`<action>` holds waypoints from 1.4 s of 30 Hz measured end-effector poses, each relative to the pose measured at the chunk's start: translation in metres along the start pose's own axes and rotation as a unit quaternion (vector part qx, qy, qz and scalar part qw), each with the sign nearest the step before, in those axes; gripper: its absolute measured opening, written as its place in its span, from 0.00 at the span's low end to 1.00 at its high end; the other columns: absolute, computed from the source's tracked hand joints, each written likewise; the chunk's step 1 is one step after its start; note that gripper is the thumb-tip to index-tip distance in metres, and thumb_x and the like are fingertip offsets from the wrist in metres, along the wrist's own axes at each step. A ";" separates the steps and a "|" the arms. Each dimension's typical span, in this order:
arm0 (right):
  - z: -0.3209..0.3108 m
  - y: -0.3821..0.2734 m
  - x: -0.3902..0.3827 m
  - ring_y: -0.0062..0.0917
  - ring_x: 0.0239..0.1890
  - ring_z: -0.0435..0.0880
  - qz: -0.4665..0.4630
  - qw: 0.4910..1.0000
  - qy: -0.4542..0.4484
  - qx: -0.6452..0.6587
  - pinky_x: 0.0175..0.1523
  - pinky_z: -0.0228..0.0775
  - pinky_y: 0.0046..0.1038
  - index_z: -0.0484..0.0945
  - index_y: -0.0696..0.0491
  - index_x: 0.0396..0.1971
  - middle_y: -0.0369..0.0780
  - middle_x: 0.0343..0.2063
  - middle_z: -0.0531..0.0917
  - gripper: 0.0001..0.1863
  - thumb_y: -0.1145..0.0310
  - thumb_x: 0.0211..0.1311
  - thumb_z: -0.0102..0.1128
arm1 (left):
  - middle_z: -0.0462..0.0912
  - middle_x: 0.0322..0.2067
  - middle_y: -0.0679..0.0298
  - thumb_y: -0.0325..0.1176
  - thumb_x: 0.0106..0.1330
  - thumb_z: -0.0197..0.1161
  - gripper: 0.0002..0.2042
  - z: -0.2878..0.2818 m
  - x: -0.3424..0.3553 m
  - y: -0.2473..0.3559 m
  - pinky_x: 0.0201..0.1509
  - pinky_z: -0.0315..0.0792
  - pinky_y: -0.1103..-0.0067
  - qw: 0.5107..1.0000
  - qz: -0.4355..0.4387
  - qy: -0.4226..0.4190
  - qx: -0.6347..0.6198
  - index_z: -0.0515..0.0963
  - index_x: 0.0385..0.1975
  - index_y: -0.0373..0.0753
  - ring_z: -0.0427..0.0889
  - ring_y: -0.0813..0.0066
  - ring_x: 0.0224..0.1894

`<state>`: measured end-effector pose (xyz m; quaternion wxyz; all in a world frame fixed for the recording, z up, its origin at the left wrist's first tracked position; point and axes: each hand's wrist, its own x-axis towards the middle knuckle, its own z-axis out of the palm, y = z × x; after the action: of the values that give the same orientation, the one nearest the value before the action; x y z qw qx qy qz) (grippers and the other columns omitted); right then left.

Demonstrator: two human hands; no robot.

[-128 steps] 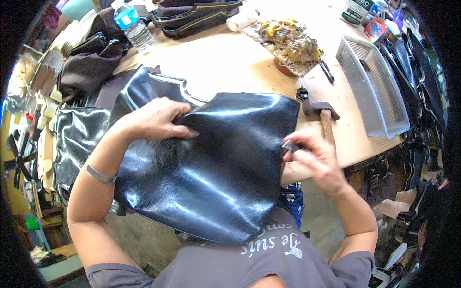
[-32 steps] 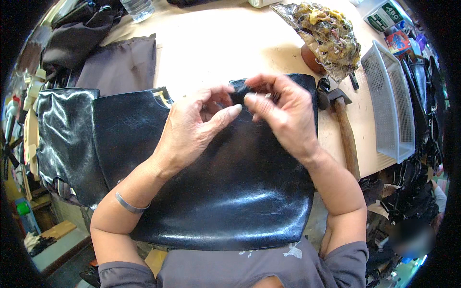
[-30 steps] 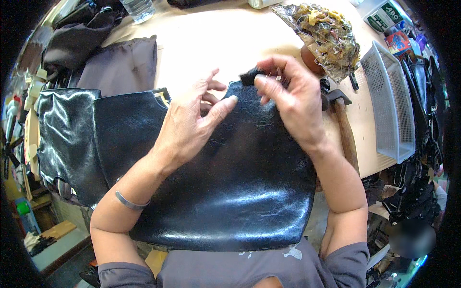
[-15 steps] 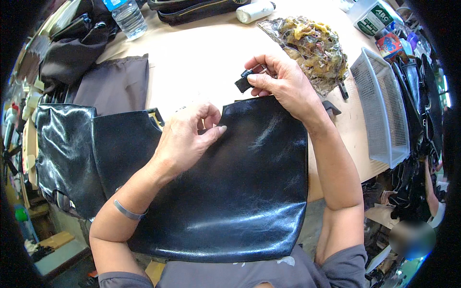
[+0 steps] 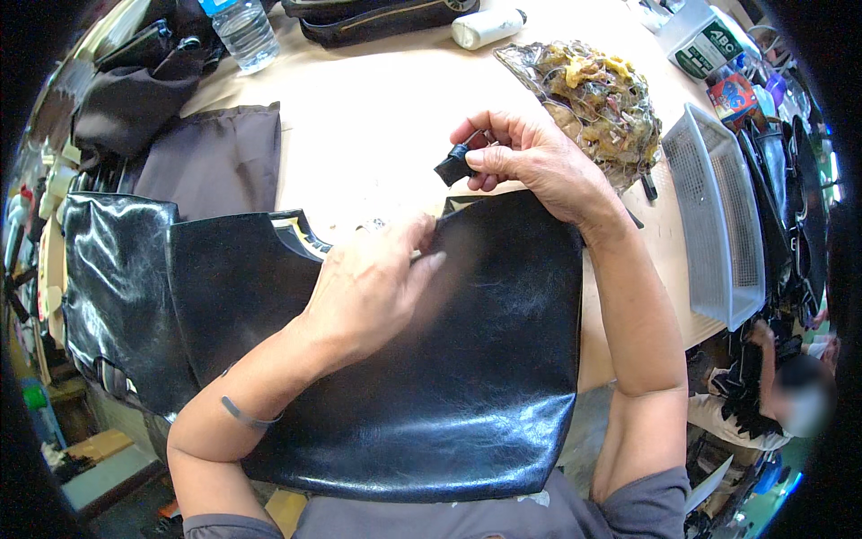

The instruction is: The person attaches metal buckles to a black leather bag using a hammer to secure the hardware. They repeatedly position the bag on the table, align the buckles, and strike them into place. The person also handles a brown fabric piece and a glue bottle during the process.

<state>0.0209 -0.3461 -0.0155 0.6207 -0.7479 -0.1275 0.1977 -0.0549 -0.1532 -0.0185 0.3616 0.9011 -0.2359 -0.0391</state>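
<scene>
A glossy black leather-like panel covers my lap and the table's near edge, with a curved notch cut in its top. My left hand is at that notch, thumb and fingers closing on the panel's edge; the fingertips are slightly blurred. Pale lining shows along the notch's left side. Over the panel's upper right edge, my right hand pinches a small black clip-like piece between thumb and fingers. Another shiny black section lies at the left. A dark fabric piece rests behind it.
A bag of tangled scraps lies on the pale table behind my right hand. A grey plastic basket stands at the right edge. Farther back are a water bottle, a white bottle and a black zipped case.
My left hand has moved slightly right along the notch, uncovering more pale lining. My right hand still holds the small black piece, now slightly lower. The view has shifted a little.
</scene>
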 end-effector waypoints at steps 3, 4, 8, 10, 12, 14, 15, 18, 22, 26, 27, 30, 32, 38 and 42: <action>-0.001 -0.003 0.005 0.15 0.25 0.74 -0.005 1.000 -0.029 0.010 0.32 0.68 0.16 0.73 0.58 0.36 0.35 0.25 0.75 0.09 0.75 0.53 0.52 | 0.68 0.22 0.60 0.29 0.58 0.55 0.07 0.000 0.006 -0.006 0.31 0.64 0.78 0.998 -0.036 0.029 -0.053 0.68 0.29 0.33 0.68 0.72 0.25; -0.002 -0.004 0.007 0.15 0.26 0.73 0.001 0.999 -0.034 0.021 0.32 0.68 0.15 0.73 0.58 0.36 0.34 0.25 0.74 0.09 0.75 0.53 0.52 | 0.67 0.22 0.61 0.29 0.58 0.55 0.06 0.001 0.009 -0.009 0.32 0.63 0.79 0.996 -0.041 0.036 -0.065 0.68 0.29 0.33 0.67 0.74 0.26; -0.005 -0.004 0.017 0.13 0.26 0.71 -0.006 0.995 -0.091 0.030 0.35 0.66 0.14 0.69 0.59 0.44 0.33 0.27 0.73 0.18 0.74 0.51 0.55 | 0.66 0.23 0.64 0.27 0.57 0.56 0.06 0.008 0.009 -0.019 0.31 0.62 0.81 0.996 -0.022 0.060 -0.067 0.70 0.30 0.32 0.65 0.76 0.26; -0.007 -0.002 0.024 0.13 0.26 0.71 0.013 0.992 -0.110 0.068 0.34 0.65 0.14 0.66 0.59 0.47 0.33 0.26 0.73 0.22 0.75 0.49 0.57 | 0.67 0.22 0.68 0.27 0.56 0.58 0.07 0.008 0.009 -0.019 0.29 0.62 0.85 0.991 -0.067 0.064 -0.098 0.71 0.31 0.33 0.65 0.82 0.25; -0.007 0.004 0.031 0.13 0.26 0.71 0.029 0.989 -0.111 0.088 0.32 0.65 0.14 0.66 0.59 0.46 0.32 0.26 0.73 0.23 0.76 0.48 0.58 | 0.68 0.22 0.70 0.27 0.55 0.59 0.07 0.008 0.012 -0.016 0.29 0.62 0.87 0.971 -0.129 0.063 -0.192 0.72 0.32 0.33 0.65 0.85 0.24; -0.006 0.003 0.035 0.13 0.27 0.72 0.027 0.988 -0.132 0.071 0.33 0.66 0.13 0.67 0.59 0.45 0.33 0.26 0.74 0.21 0.76 0.48 0.58 | 0.70 0.22 0.71 0.27 0.56 0.60 0.07 0.011 0.012 -0.018 0.28 0.64 0.89 0.968 -0.123 0.084 -0.203 0.73 0.33 0.34 0.66 0.87 0.23; -0.003 0.007 0.036 0.12 0.25 0.72 0.035 0.985 -0.120 0.115 0.30 0.66 0.13 0.70 0.57 0.41 0.33 0.26 0.74 0.14 0.77 0.51 0.54 | 0.70 0.22 0.71 0.27 0.56 0.59 0.07 0.012 0.011 -0.019 0.28 0.64 0.88 0.969 -0.113 0.093 -0.198 0.73 0.32 0.35 0.66 0.87 0.23; -0.002 0.005 0.038 0.12 0.26 0.72 0.046 0.981 -0.128 0.135 0.31 0.69 0.13 0.69 0.58 0.41 0.34 0.27 0.74 0.15 0.78 0.51 0.55 | 0.72 0.22 0.69 0.27 0.54 0.61 0.09 0.016 0.011 -0.023 0.28 0.66 0.87 0.969 -0.092 0.113 -0.199 0.72 0.34 0.34 0.69 0.86 0.23; -0.001 0.002 0.037 0.13 0.26 0.73 0.060 0.975 -0.142 0.159 0.30 0.69 0.14 0.65 0.58 0.46 0.35 0.25 0.74 0.20 0.78 0.51 0.56 | 0.72 0.21 0.68 0.25 0.51 0.63 0.14 0.018 0.010 -0.024 0.27 0.67 0.87 0.945 -0.126 0.128 -0.272 0.71 0.38 0.34 0.71 0.85 0.22; -0.001 0.000 0.036 0.15 0.26 0.75 0.067 0.979 -0.116 0.155 0.30 0.71 0.14 0.62 0.59 0.49 0.37 0.27 0.75 0.27 0.78 0.46 0.60 | 0.70 0.22 0.72 0.23 0.52 0.62 0.16 0.013 0.009 -0.021 0.28 0.65 0.91 0.945 -0.136 0.098 -0.282 0.70 0.41 0.36 0.68 0.89 0.23; -0.001 0.000 0.035 0.15 0.26 0.75 0.068 0.979 -0.118 0.154 0.30 0.71 0.14 0.62 0.59 0.49 0.37 0.26 0.75 0.27 0.78 0.46 0.61 | 0.70 0.22 0.72 0.23 0.52 0.62 0.16 0.013 0.009 -0.021 0.27 0.65 0.91 0.947 -0.134 0.094 -0.278 0.70 0.42 0.36 0.68 0.89 0.23; -0.001 0.000 0.035 0.13 0.24 0.74 0.067 0.980 -0.120 0.147 0.28 0.69 0.13 0.63 0.59 0.48 0.36 0.24 0.75 0.26 0.77 0.47 0.60 | 0.71 0.22 0.72 0.24 0.52 0.62 0.15 0.014 0.009 -0.024 0.27 0.65 0.91 0.950 -0.117 0.099 -0.273 0.72 0.41 0.35 0.68 0.89 0.24; 0.000 0.001 0.034 0.12 0.22 0.72 0.063 0.982 -0.116 0.138 0.26 0.66 0.11 0.63 0.59 0.47 0.35 0.22 0.75 0.23 0.77 0.50 0.58 | 0.71 0.22 0.72 0.24 0.53 0.62 0.13 0.013 0.010 -0.023 0.27 0.64 0.91 0.949 -0.122 0.100 -0.273 0.73 0.39 0.35 0.68 0.89 0.24; 0.001 0.003 0.033 0.11 0.22 0.72 0.063 0.979 -0.128 0.143 0.25 0.65 0.10 0.63 0.60 0.46 0.34 0.21 0.75 0.23 0.76 0.49 0.59 | 0.72 0.23 0.71 0.24 0.53 0.62 0.11 0.014 0.010 -0.024 0.27 0.65 0.91 0.948 -0.128 0.107 -0.273 0.74 0.37 0.34 0.69 0.89 0.24; 0.002 0.000 0.032 0.11 0.22 0.72 0.071 0.983 -0.119 0.120 0.25 0.65 0.11 0.64 0.60 0.46 0.34 0.21 0.75 0.22 0.76 0.50 0.58 | 0.72 0.23 0.71 0.24 0.53 0.62 0.11 0.014 0.010 -0.024 0.28 0.65 0.91 0.945 -0.133 0.105 -0.280 0.74 0.37 0.34 0.69 0.90 0.24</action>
<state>0.0480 -0.3302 -0.0203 0.6708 -0.6461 -0.1223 0.3430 -0.0401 -0.1516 -0.0437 0.6139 0.7855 -0.0545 -0.0566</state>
